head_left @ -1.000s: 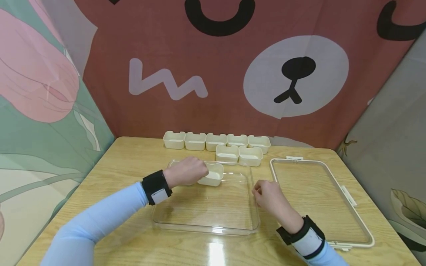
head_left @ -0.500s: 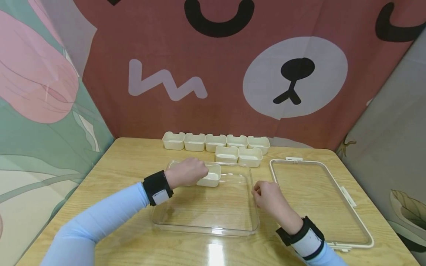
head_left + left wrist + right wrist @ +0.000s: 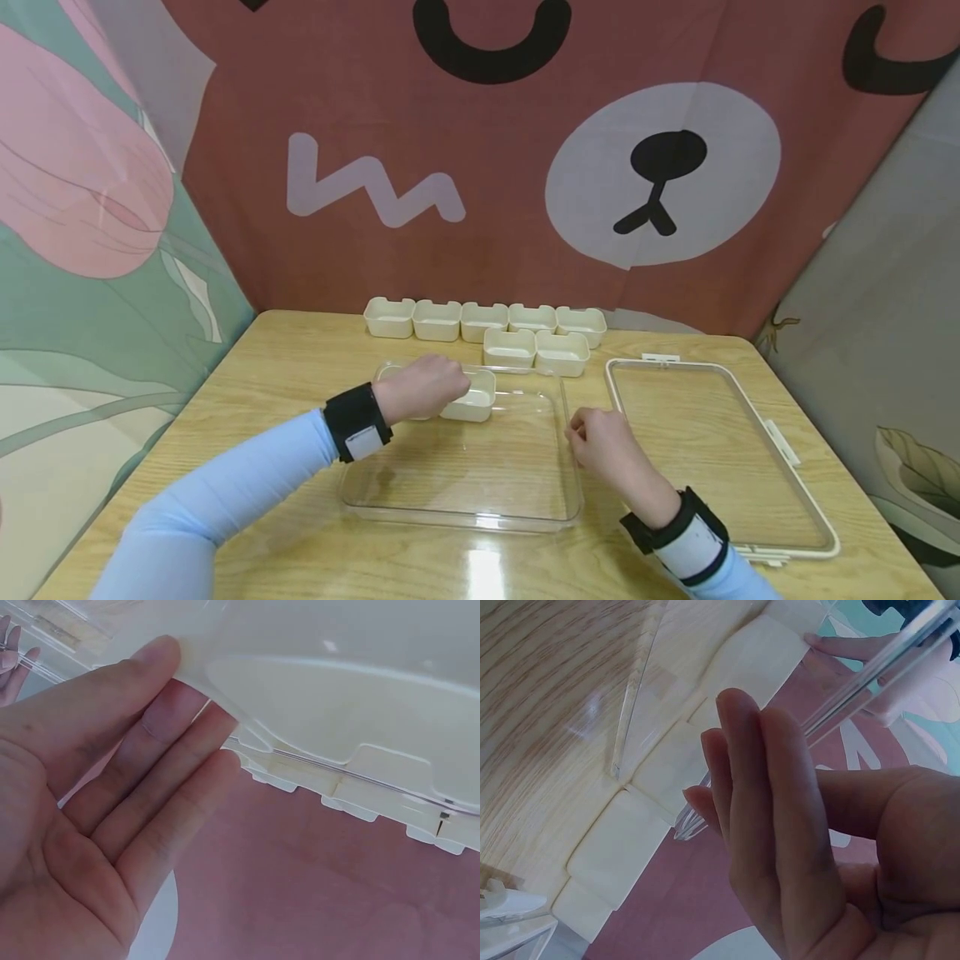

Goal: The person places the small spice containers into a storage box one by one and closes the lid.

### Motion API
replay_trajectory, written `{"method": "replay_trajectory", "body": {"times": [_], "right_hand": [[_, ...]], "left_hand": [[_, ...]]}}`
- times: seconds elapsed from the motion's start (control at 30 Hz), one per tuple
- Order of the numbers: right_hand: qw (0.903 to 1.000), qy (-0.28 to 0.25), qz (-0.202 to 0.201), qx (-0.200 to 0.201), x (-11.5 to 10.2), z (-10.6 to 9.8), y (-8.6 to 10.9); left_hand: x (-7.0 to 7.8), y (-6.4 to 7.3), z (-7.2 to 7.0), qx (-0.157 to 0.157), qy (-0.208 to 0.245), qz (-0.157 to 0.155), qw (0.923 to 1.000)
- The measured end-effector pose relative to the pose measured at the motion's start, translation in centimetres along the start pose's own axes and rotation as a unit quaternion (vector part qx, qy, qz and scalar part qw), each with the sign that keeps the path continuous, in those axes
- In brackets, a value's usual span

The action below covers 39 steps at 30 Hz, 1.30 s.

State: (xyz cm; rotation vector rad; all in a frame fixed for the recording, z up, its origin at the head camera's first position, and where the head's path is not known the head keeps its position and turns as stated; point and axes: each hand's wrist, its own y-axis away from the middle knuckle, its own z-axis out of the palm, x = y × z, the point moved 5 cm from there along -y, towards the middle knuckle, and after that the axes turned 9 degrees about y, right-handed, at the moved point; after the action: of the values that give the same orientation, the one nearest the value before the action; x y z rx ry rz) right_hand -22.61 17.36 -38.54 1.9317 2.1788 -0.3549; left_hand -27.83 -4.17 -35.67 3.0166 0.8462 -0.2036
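Observation:
In the head view my left hand [image 3: 423, 388] reaches over the back of a clear storage box [image 3: 457, 521] and pinches the wall of a small cream bin [image 3: 474, 400] in it. The left wrist view has the thumb on one side of the bin wall [image 3: 315, 705] and the fingers on the other. A second cream bin at the box's back left corner is mostly hidden under that hand. My right hand [image 3: 603, 446], fingers curled, holds the right rim of the box; in the right wrist view the clear rim [image 3: 855, 686] passes behind the fingers.
Several cream bins [image 3: 437, 322] stand in a row along the back of the wooden table [image 3: 300, 350], with two more [image 3: 562, 357] in front. A clear lid [image 3: 705, 450] with a white frame lies on the right. Printed cloth [image 3: 487, 242] hangs behind.
The cream bin in my left hand has slid slightly left inside the clear box. My right hand has stayed at the box's right rim.

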Motion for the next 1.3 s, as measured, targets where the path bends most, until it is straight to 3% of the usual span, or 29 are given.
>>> {"method": "replay_trajectory", "body": {"times": [0.7,1.3], "right_hand": [[0.9998,0.011,-0.011,0.009,-0.07,-0.18,-0.15],[0.9999,0.013,-0.006,0.007,-0.02,0.08,-0.17]], "left_hand": [[-0.16,-0.23,0.35,0.008,-0.029,0.003,0.9995],[-0.07,-0.15,0.27,-0.003,-0.001,-0.007,1.0000]]}}
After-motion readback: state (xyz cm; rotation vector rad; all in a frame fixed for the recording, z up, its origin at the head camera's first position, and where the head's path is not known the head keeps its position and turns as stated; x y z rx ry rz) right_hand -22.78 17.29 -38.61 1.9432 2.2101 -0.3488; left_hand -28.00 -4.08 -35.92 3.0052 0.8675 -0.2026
